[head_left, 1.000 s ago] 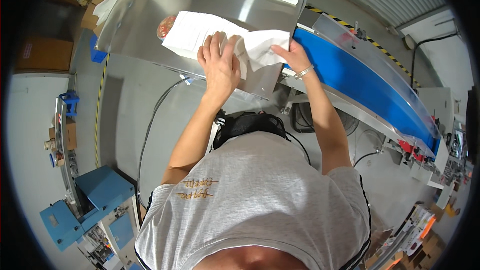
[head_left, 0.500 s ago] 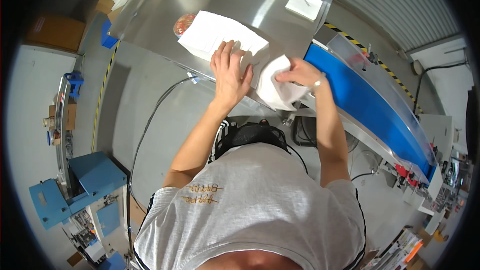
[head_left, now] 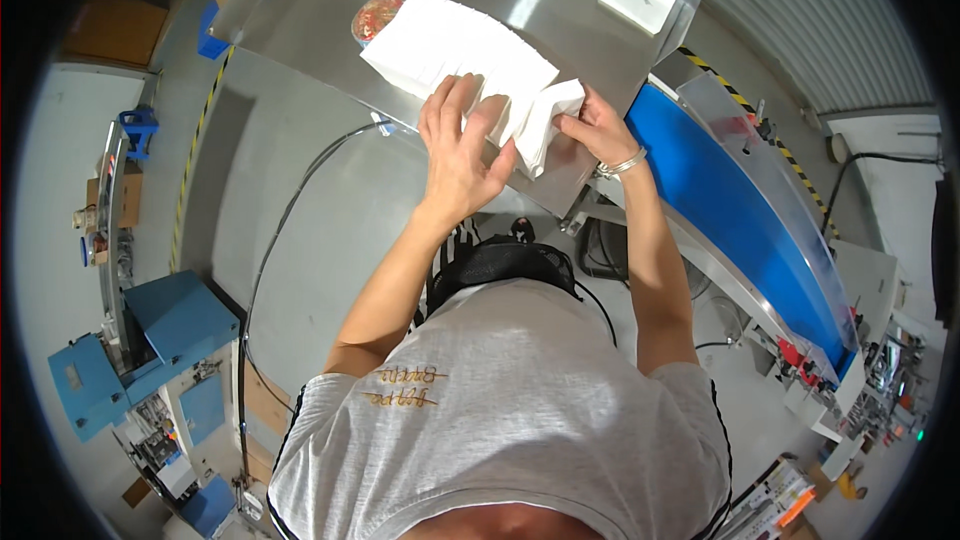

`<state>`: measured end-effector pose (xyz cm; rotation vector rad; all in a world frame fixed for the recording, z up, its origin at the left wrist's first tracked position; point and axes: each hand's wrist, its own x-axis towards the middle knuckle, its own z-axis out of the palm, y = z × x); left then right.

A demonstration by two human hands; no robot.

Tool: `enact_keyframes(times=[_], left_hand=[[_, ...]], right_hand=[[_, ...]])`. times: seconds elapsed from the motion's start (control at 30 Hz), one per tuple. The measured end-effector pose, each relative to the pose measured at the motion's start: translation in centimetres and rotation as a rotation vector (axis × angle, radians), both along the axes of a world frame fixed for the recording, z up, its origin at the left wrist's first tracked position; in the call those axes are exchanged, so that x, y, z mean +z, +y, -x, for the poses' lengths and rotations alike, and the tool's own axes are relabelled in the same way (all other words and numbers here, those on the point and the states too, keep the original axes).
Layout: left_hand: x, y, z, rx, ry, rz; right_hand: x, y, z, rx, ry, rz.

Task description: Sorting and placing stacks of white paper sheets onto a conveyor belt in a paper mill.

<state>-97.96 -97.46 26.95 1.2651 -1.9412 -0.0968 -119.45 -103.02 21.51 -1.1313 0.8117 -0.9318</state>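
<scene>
A long stack of white folded tissue-like sheets (head_left: 455,35) lies at a slant near the front edge of the metal table. My left hand (head_left: 463,145) rests against its near side, fingers apart and curving over the edge, the thumb stretched toward the loose sheets. My right hand (head_left: 600,128) is closed on a bundle of white folded sheets (head_left: 545,125), thumb on the near side. This bundle touches or nearly touches the stack's right end and flares open downward. Fingers behind the bundle are hidden.
A round container with red and gold colouring (head_left: 378,18) stands behind the stack's left end. A flat white block (head_left: 637,0) lies at the metal table's (head_left: 300,40) far right. Right of the table runs a blue conveyor belt (head_left: 720,210). A black cable (head_left: 280,230) trails over the floor.
My right hand has brought the sheets up and leftward against the stack's right end; they were lower and more spread out before. My left hand stays at the stack's near side.
</scene>
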Motion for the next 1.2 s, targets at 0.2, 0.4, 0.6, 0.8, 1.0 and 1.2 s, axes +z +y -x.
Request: enact_keyframes(times=[0.2, 0.4, 0.6, 0.8, 1.0, 1.2], left_hand=[[-0.1, 0.3, 0.3, 0.020, 0.030, -0.023], [0.3, 0.8, 0.0, -0.039, -0.038, -0.046], [0.7, 0.6, 0.0, -0.112, -0.186, -0.080], [1.3, 0.5, -0.2, -0.117, -0.212, -0.100], [2.0, 0.6, 0.0, -0.107, -0.258, -0.142], [2.0, 0.7, 0.0, -0.103, -0.272, -0.141]], right_hand=[[1.0, 0.1, 0.1, -0.029, 0.216, 0.063], [1.9, -0.4, 0.6, 0.057, 0.296, 0.104], [1.5, 0.0, -0.2, -0.031, 0.309, 0.149], [1.4, 0.8, -0.3, -0.185, 0.270, 0.253], [0.7, 0.7, 0.5, -0.158, 0.250, 0.250], [0.2, 0.8, 0.1, -0.200, 0.114, 0.205]])
